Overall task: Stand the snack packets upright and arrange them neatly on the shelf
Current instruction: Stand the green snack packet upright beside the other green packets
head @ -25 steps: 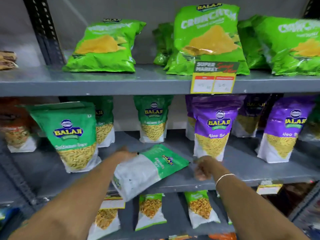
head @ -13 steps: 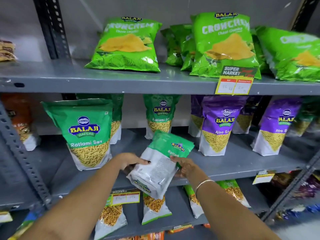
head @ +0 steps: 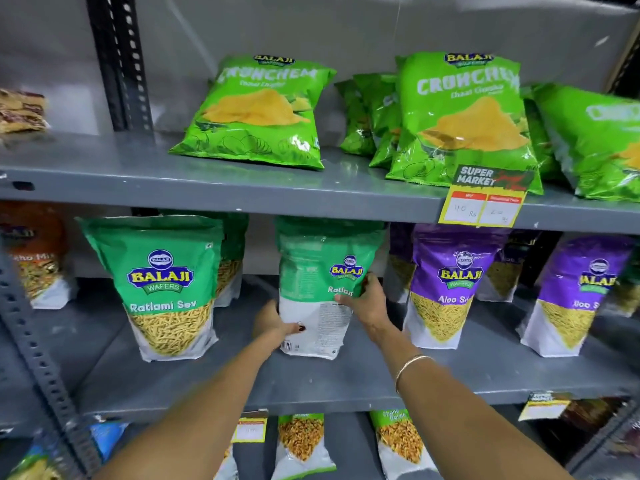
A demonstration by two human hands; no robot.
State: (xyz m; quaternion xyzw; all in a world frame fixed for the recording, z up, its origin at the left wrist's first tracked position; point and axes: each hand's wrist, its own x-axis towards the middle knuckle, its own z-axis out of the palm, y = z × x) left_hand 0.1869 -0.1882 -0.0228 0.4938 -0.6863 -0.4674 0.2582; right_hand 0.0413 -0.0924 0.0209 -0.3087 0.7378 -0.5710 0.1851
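On the middle shelf, between a standing green pouch and a purple pouch, the held packet stands upright, back panel outward. The left hand clasps its lower edge and the right hand its side. Best turn its front forward, seat the base flat, then let go.

A supermarket aisle. Grey steel shelving carries branded snack packets, with a "Super Market" price tag clipped on.
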